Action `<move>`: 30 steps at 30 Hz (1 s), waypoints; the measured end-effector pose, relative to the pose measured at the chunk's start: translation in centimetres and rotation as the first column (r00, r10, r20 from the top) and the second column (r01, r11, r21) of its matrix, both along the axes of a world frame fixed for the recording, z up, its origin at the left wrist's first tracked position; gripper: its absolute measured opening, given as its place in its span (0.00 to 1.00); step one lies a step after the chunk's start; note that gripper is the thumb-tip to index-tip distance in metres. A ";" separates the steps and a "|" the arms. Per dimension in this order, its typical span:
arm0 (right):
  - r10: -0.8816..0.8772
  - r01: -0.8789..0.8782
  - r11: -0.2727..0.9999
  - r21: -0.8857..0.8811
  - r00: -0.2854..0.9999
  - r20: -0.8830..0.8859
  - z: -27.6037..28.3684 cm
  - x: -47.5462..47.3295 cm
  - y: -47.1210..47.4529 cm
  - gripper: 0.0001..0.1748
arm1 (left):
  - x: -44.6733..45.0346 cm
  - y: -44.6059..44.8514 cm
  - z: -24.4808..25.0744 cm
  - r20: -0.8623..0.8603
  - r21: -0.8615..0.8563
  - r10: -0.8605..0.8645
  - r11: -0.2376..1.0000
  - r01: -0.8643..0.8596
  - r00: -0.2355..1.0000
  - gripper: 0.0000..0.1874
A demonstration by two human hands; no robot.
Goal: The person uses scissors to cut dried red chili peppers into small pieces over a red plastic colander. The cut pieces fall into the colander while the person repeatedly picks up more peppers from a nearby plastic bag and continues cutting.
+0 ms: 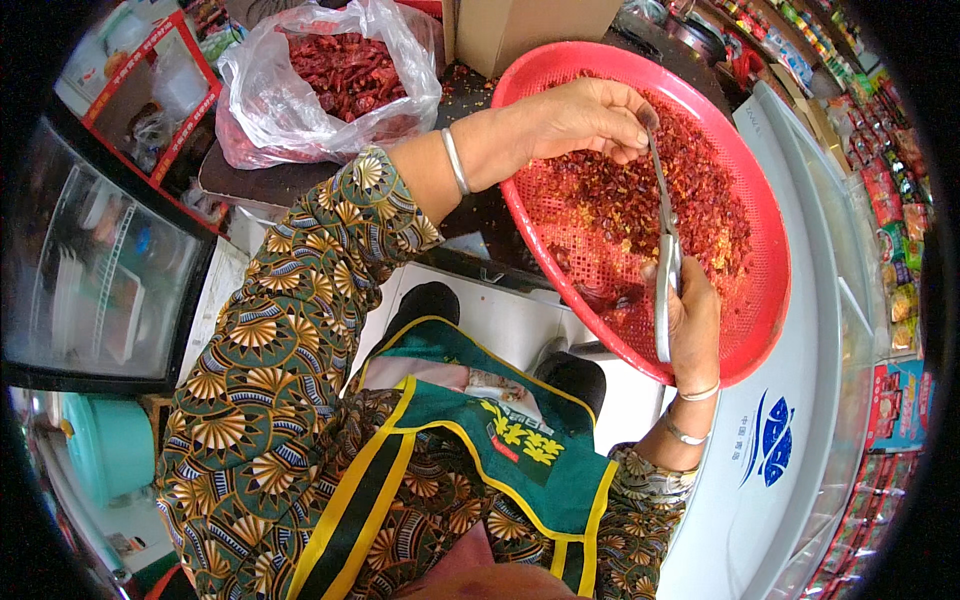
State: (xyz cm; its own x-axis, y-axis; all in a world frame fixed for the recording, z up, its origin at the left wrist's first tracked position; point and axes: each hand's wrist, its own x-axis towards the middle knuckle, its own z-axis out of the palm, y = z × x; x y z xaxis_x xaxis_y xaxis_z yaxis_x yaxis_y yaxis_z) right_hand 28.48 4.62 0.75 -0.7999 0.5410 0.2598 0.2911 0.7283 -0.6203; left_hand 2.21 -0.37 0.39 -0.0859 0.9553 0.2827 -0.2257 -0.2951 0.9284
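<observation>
My right hand (696,319) is wrapped around the handles of metal scissors (666,217), whose blades point away from me and look nearly closed. At the blade tips, the fingers of my left hand (589,120) pinch a small dark piece, seemingly dried chili (646,116), mostly hidden by the fingers. Both hands are over a red plastic mesh basket (769,315), which sits tilted in view. Cut red chili pieces (622,187) and yellow seeds (724,251) cover much of its bottom. Left of it, a clear plastic bag (247,97) holds whole dried red chilies (345,75).
A cardboard box (525,30) stands behind the basket on the dark table (255,184). To the right runs a white freezer (720,480), with shelves of packaged goods (889,225) beyond. At left are a glass-fronted cabinet (97,262) and a turquoise bucket (112,450).
</observation>
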 end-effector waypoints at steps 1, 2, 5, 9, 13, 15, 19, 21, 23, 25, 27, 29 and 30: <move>-0.002 0.002 1.000 -0.001 1.000 -0.022 -0.1 0.0 0.0 0.21 | 0.0 0.0 0.0 -0.010 -0.012 0.006 1.000 -0.006 1.000 0.15; 0.002 -0.002 1.000 0.014 1.000 -0.020 -0.1 -0.1 0.0 0.22 | -0.1 0.0 0.0 -0.019 -0.023 0.011 1.000 -0.011 1.000 0.15; 0.009 -0.009 1.000 -0.015 1.000 -0.002 -0.2 -0.1 0.2 0.22 | -0.1 -0.1 0.1 -0.058 -0.050 0.041 0.998 -0.044 0.997 0.15; -0.008 0.008 1.000 -0.003 1.000 -0.001 -0.2 0.0 0.7 0.24 | 0.0 0.0 -0.2 -0.136 -0.063 0.081 0.994 -0.090 0.987 0.14; -0.083 0.071 0.960 -0.269 0.996 -0.030 0.9 0.4 1.0 0.21 | 0.1 -0.1 -0.2 -0.298 -0.058 0.123 0.987 -0.147 0.947 0.12; -0.096 0.072 0.914 -0.400 0.994 -0.041 1.7 1.1 1.3 0.18 | 0.0 0.2 -0.2 -0.345 -0.055 0.131 0.986 -0.160 0.929 0.11; -0.110 0.086 0.889 -0.449 0.993 -0.029 2.0 3.1 2.5 0.15 | -0.3 0.3 -1.0 -0.446 -0.006 0.139 0.987 -0.158 0.884 0.10; -0.143 0.101 0.877 -0.470 0.988 -0.053 2.0 3.9 3.1 0.15 | -0.5 0.7 -1.2 -0.517 0.003 0.128 0.989 -0.148 0.847 0.10; -0.157 0.098 0.865 -0.491 0.984 -0.081 1.5 4.4 3.6 0.15 | -0.3 0.8 -1.3 -0.540 -0.028 0.121 0.986 -0.162 0.833 0.10; -0.163 0.086 0.859 -0.505 0.980 -0.110 0.7 4.6 4.2 0.15 | -0.4 1.0 -1.4 -0.603 -0.049 0.123 0.981 -0.190 0.788 0.09; -0.160 0.068 0.851 -0.521 0.978 -0.134 0.3 4.2 4.5 0.15 | 0.0 1.0 -1.7 -0.663 -0.084 0.070 0.983 -0.166 0.745 0.08; -0.148 0.050 0.846 -0.531 0.978 -0.144 -0.4 3.9 4.5 0.16 | 0.7 1.1 -1.9 -0.713 -0.138 -0.036 0.986 -0.090 0.701 0.09; -0.137 0.036 0.850 -0.525 0.979 -0.154 -0.4 3.6 4.3 0.16 | 1.5 0.9 -1.7 -0.759 -0.130 -0.080 0.991 -0.029 0.647 0.09</move>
